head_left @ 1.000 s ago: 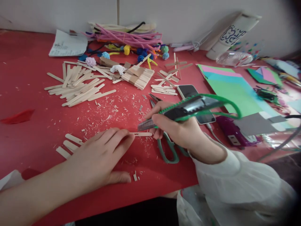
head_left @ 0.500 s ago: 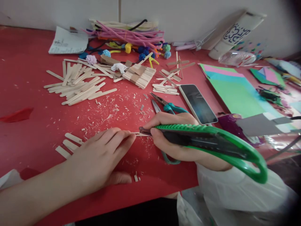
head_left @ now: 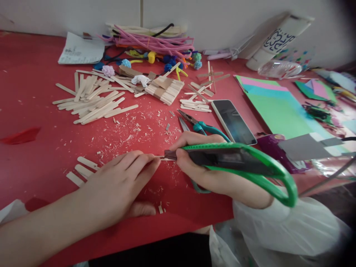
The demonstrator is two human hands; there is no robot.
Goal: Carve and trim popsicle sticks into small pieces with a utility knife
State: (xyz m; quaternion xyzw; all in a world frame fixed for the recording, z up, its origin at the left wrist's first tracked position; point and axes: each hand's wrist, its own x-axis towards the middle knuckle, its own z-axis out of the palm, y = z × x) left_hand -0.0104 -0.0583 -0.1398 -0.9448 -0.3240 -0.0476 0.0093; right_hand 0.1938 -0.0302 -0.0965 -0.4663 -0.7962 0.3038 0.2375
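My left hand (head_left: 122, 178) lies over the red tabletop, its fingertips pinching and pressing down a wooden craft stick (head_left: 169, 159); most of the stick is hidden under the fingers. A green and black utility knife (head_left: 225, 157) is gripped in my right hand (head_left: 200, 176), with its blade end against the stick just right of my left fingertips. Short cut stick pieces (head_left: 83, 171) lie behind my left wrist. Wood shavings (head_left: 133, 128) are scattered beyond both hands.
Past the hands are loose craft sticks (head_left: 94, 102), a banded stick bundle (head_left: 164, 89), teal-handled pliers (head_left: 200, 127) and a phone (head_left: 234, 122). Pink pipe cleaners (head_left: 155, 40) lie along the wall. Coloured paper sheets (head_left: 278, 107) sit at right, beside a white tube (head_left: 278, 40).
The knife's handle end has swung left and slightly up, and my right hand has shifted a little left. My left hand stays in place on the stick.
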